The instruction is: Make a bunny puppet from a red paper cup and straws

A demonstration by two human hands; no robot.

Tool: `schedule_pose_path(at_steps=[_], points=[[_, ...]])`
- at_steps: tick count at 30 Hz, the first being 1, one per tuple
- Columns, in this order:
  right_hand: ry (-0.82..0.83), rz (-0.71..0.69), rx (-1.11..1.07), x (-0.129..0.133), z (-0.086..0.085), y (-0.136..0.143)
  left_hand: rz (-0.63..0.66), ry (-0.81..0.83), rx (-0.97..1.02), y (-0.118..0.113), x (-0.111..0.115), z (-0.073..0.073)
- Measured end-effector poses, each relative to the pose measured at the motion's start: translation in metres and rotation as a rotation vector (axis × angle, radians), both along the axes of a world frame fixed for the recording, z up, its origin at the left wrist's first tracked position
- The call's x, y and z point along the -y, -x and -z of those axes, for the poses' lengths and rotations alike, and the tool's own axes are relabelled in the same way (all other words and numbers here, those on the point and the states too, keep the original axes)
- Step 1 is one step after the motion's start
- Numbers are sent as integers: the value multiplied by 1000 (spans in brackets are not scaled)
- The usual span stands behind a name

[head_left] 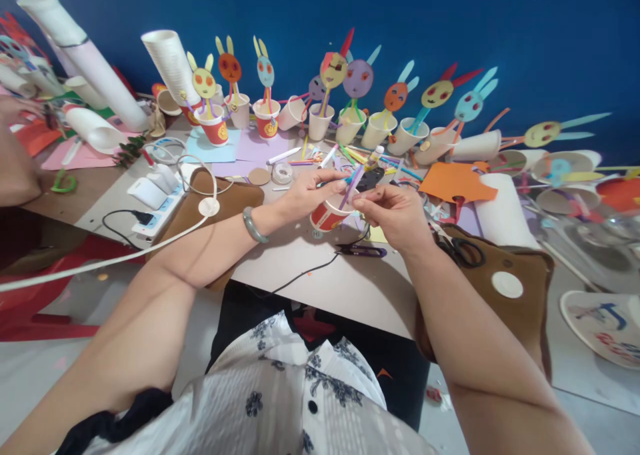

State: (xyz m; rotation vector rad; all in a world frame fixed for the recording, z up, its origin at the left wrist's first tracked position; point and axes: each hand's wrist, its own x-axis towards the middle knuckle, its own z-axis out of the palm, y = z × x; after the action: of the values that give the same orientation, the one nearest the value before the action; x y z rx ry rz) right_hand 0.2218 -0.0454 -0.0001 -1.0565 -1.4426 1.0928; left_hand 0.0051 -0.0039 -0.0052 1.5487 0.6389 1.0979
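A red and white paper cup [327, 217] is at the middle of the table, between my two hands. A purple strip [352, 188] stands tilted at its rim, with a bit of blue beside it. My left hand [320, 193] is closed, thumb and fingers pinching the purple strip near its middle. My right hand [393, 209] is closed in a pinch at the cup's right rim; what lies between its fingertips is too small to make out. Below the cup, a dark purple-edged cutter [363, 251] lies on the table.
Behind stand several paper cups with rabbit-faced figures, such as a yellow rabbit [204, 83]. To the left are a power strip [160, 211] and a white cable [125, 261]. Black scissors [465, 251] lie on a brown pad [525, 288] at right. A person's arm [17, 158] shows far left.
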Motion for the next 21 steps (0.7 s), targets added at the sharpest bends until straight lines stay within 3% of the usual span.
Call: schedule_pose_path(at_steps=[13, 21], points=[[38, -21, -42, -3, 2, 0, 26, -112, -69, -3, 8, -4], [36, -24, -72, -4, 4, 5, -68, -261, -226, -4, 7, 0]])
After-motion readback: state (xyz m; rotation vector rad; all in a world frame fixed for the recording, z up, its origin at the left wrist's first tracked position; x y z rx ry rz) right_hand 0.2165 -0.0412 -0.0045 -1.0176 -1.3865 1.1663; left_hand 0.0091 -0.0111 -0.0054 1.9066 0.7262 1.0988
